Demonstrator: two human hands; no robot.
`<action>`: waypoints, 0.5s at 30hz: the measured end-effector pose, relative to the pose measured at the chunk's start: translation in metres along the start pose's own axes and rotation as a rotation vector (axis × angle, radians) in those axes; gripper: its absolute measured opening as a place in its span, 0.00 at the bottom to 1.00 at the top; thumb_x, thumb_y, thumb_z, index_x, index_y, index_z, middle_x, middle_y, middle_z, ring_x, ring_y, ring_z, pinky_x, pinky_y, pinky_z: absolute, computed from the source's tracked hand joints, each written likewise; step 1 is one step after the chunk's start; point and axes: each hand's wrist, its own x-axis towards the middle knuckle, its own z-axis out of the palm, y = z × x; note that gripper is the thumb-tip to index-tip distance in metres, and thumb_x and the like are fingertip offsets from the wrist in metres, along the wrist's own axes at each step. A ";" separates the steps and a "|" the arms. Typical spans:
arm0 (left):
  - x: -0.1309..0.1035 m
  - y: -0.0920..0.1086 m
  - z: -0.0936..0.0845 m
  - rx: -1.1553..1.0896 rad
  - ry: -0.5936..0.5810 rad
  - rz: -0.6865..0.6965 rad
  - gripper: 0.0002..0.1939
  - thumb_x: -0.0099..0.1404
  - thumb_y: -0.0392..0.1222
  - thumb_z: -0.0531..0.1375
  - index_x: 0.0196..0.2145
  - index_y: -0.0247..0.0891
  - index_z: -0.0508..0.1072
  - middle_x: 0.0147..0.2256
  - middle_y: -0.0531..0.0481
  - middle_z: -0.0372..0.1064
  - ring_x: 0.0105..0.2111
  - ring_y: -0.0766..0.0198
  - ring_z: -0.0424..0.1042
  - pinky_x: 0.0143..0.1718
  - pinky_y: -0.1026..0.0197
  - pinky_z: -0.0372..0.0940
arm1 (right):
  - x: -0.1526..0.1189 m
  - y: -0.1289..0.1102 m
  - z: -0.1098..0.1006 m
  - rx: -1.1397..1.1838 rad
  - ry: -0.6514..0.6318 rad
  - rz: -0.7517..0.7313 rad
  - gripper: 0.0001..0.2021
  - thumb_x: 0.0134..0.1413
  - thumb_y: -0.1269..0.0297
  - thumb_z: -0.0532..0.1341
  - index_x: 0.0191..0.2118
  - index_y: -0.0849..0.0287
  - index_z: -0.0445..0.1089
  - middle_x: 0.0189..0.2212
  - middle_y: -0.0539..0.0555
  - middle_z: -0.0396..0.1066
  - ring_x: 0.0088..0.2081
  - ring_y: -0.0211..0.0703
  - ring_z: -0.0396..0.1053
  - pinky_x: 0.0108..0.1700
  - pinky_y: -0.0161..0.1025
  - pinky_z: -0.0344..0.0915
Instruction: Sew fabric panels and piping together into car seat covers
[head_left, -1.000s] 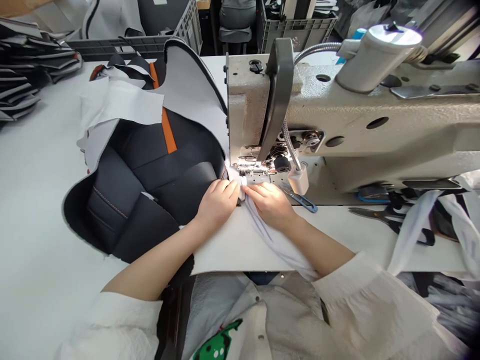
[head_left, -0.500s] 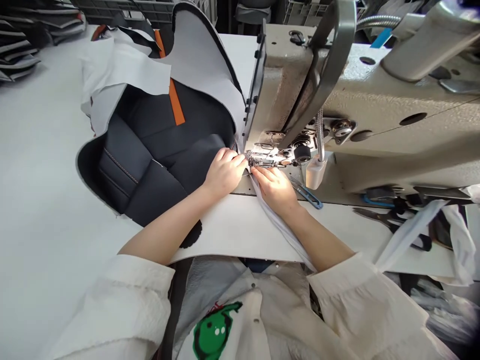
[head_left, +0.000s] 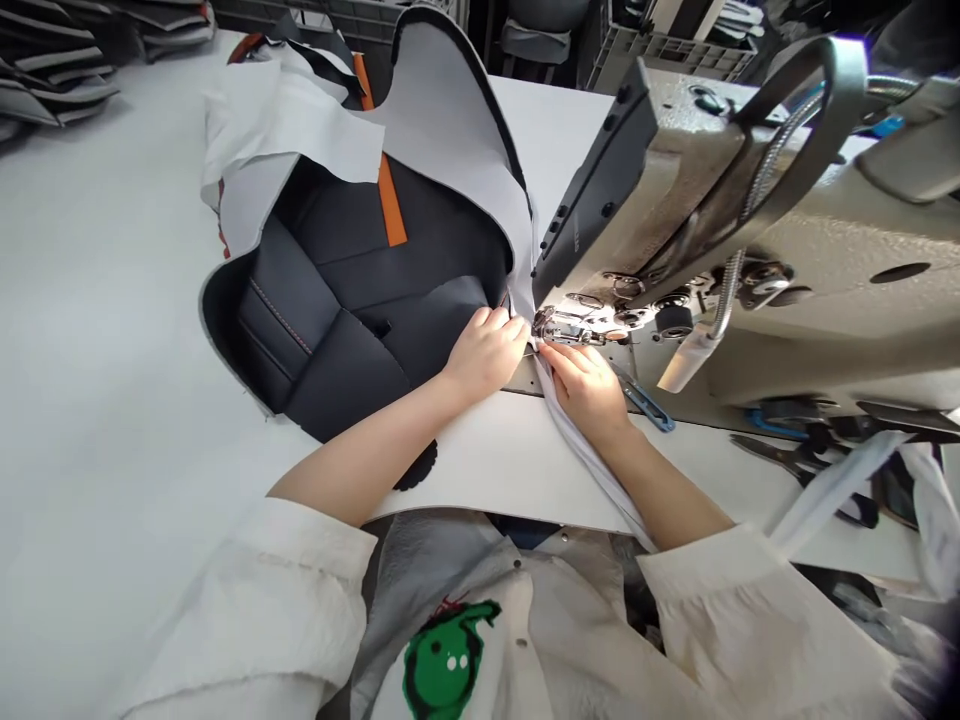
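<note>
A black seat cover (head_left: 352, 330) with pale backing and orange strips lies left of the sewing machine (head_left: 847, 240). Its edge runs to the lit presser foot (head_left: 559, 325). My left hand (head_left: 491, 350), fingers curled closed, grips this edge just left of the foot. Beside the foot, the fingertips of my right hand (head_left: 589, 385) press together on a white fabric strip (head_left: 574, 430). That strip trails down past my right forearm toward my lap. Exactly how the strip meets the cover is hidden under my fingers.
Blue thread snips (head_left: 645, 400) lie right of my right hand. Black scissors (head_left: 795, 460) and a loose white strip (head_left: 832, 490) are farther right. Stacked dark pieces (head_left: 52, 65) occupy the far left corner. Grey crates (head_left: 622, 50) stand behind the table (head_left: 112, 350).
The whole view has shifted, so hands, cover and machine appear farther right. Both hands keep their places beside the presser foot, and the cover looks little changed relative to it.
</note>
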 end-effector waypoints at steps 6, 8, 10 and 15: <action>0.001 -0.002 0.003 -0.041 0.035 -0.025 0.13 0.65 0.29 0.47 0.37 0.33 0.71 0.37 0.42 0.70 0.40 0.52 0.63 0.39 0.52 0.52 | -0.003 -0.002 -0.002 -0.017 -0.016 0.012 0.19 0.60 0.75 0.47 0.52 0.59 0.68 0.47 0.57 0.72 0.44 0.46 0.67 0.49 0.45 0.66; 0.002 -0.002 0.004 -0.055 0.046 -0.030 0.13 0.64 0.30 0.48 0.37 0.33 0.71 0.37 0.42 0.70 0.40 0.52 0.63 0.39 0.52 0.52 | -0.003 -0.003 -0.003 -0.032 -0.016 0.013 0.19 0.59 0.75 0.48 0.51 0.60 0.69 0.47 0.57 0.72 0.44 0.46 0.67 0.48 0.45 0.66; 0.003 -0.002 0.004 -0.069 0.052 -0.030 0.12 0.64 0.31 0.49 0.36 0.33 0.72 0.37 0.42 0.71 0.40 0.52 0.63 0.38 0.52 0.52 | -0.002 -0.004 -0.003 -0.036 -0.013 0.017 0.19 0.58 0.75 0.48 0.49 0.59 0.70 0.46 0.57 0.72 0.43 0.46 0.67 0.48 0.45 0.66; 0.002 -0.003 0.003 -0.049 0.056 -0.041 0.13 0.64 0.31 0.48 0.36 0.34 0.72 0.38 0.42 0.71 0.40 0.52 0.63 0.38 0.52 0.52 | -0.001 -0.008 -0.004 -0.027 0.019 0.046 0.18 0.57 0.75 0.49 0.45 0.58 0.72 0.46 0.57 0.72 0.43 0.47 0.67 0.48 0.46 0.65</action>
